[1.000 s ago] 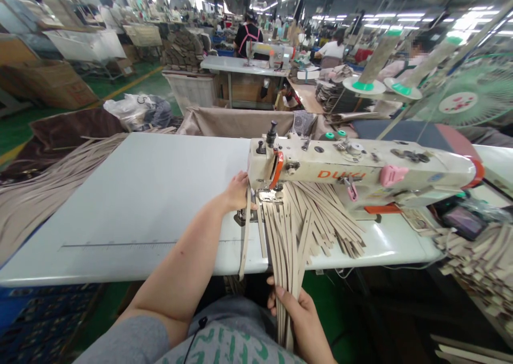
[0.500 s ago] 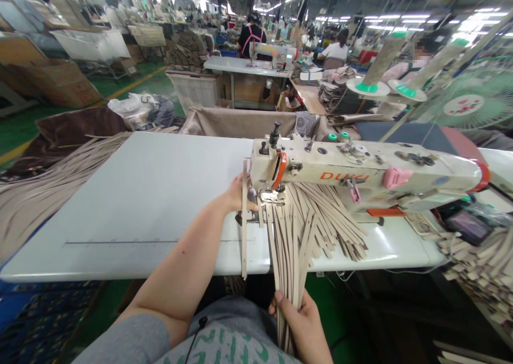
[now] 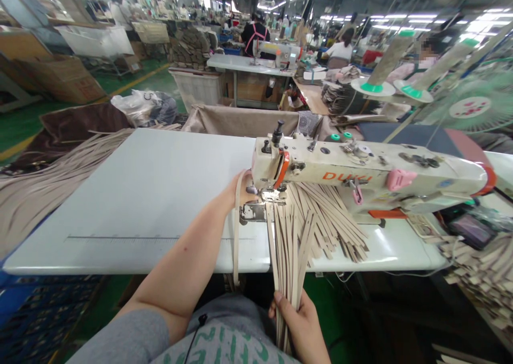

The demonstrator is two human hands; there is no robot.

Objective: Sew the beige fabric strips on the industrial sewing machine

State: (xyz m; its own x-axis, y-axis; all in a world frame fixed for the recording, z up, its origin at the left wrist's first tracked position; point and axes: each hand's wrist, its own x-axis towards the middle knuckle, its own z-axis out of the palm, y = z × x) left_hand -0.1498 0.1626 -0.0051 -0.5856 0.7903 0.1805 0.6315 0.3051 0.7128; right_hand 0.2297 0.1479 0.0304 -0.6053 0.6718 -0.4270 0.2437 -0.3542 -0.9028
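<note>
Clamping strap bundle (image 3: 286, 257) in fingers of right hand (image 3: 298, 317), off tabletop (image 3: 160, 193) front edge; reaching beside sewing machine (image 3: 360, 163) with left hand (image 3: 241, 188), can't tell fingers.

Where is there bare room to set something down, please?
On the table, the widest bare patch runs from the left forearm to the far and left edges. A smaller one lies between the fanned strips and the near right corner. Strips crowd the space under the sewing machine.
</note>
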